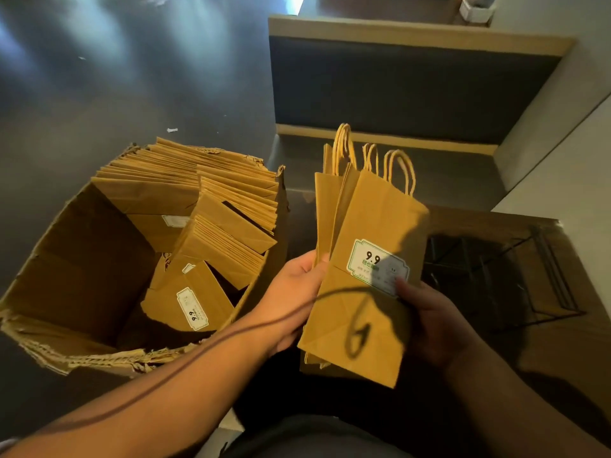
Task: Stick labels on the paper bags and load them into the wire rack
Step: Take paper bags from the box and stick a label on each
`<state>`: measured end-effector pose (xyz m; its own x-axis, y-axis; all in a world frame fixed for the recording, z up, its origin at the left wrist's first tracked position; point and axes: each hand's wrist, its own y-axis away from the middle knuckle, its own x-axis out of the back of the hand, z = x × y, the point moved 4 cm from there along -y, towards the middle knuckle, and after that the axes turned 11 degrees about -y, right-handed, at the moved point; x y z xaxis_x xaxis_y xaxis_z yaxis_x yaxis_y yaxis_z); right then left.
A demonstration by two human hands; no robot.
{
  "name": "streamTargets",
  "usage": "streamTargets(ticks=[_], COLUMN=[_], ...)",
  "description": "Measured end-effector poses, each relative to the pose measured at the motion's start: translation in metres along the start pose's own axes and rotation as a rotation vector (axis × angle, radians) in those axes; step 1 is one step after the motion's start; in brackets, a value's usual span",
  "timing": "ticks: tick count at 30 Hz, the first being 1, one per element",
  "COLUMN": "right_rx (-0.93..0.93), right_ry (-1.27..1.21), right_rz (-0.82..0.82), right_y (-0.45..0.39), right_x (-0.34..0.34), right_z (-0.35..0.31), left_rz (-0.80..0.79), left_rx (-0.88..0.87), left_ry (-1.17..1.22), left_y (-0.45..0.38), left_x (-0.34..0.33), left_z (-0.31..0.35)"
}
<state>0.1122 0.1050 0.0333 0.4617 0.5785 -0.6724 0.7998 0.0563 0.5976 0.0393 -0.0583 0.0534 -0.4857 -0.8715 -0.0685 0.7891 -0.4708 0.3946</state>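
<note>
Between torn carton [82, 259] and wire rack [515, 276] — both hands' fingers grip labelled bags [363, 259].

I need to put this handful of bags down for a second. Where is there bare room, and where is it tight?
Inside the cardboard box, the near-left floor is bare, bordered by its left wall and the labelled bag. The far half is packed with stacked bags. The wire rack at right looks empty but dim. Both hands hold the bag bundle.
</note>
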Motion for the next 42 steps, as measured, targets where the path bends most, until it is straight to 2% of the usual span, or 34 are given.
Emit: streamTargets(ticks=[7, 9, 12, 16, 19, 21, 26, 29, 31, 35, 38, 42], right_rx=[0.094, 0.115, 0.140, 0.327, 0.288, 0.250, 0.452, 0.472, 0.436, 0.395, 0.349, 0.489], right_ry=[0.168, 0.236, 0.467, 0.880, 0.909, 0.905, 1.082, 0.991, 0.980, 1.232, 1.266, 1.220], right_rz=[0.052, 0.074, 0.141, 0.312, 0.280, 0.226, 0.176, 0.177, 0.193, 0.201, 0.225, 0.314], right_y=[-0.004, -0.006, -0.009, -0.010, -0.012, -0.014, -0.014, -0.024, -0.032, -0.055, -0.065, -0.068], right_x=[-0.008, -0.010, -0.011, -0.013, -0.009, -0.006, -0.001, 0.012, 0.026, 0.067, 0.082, 0.071], right_z=[-0.010, -0.011, -0.014, -0.029, -0.033, -0.032, -0.018, -0.005, 0.005, 0.042, 0.055, 0.037], left_rz=[-0.209, -0.241, -0.173, -0.147, -0.129, -0.016, 0.264, 0.351, 0.344, 0.242, 0.191, 0.141], left_rx=[0.175, 0.088, -0.067, -0.099, -0.090, -0.041, -0.055, -0.016, 0.080, 0.278, 0.279, 0.209], left_ry=[0.340, 0.223, -0.065, -0.026, 0.065, 0.037, -0.269, -0.421, -0.498, -0.548, -0.692, -0.707], left_y=[0.013, 0.009, 0.003, 0.005, 0.005, 0.003, -0.015, -0.021, -0.026, -0.030, -0.037, -0.043], left_x=[-0.006, -0.004, 0.000, 0.003, 0.003, 0.008, 0.025, 0.026, 0.024, 0.018, 0.019, 0.017], left_z=[0.008, 0.004, -0.007, -0.010, -0.006, -0.009, -0.037, -0.055, -0.077, -0.127, -0.139, -0.126])
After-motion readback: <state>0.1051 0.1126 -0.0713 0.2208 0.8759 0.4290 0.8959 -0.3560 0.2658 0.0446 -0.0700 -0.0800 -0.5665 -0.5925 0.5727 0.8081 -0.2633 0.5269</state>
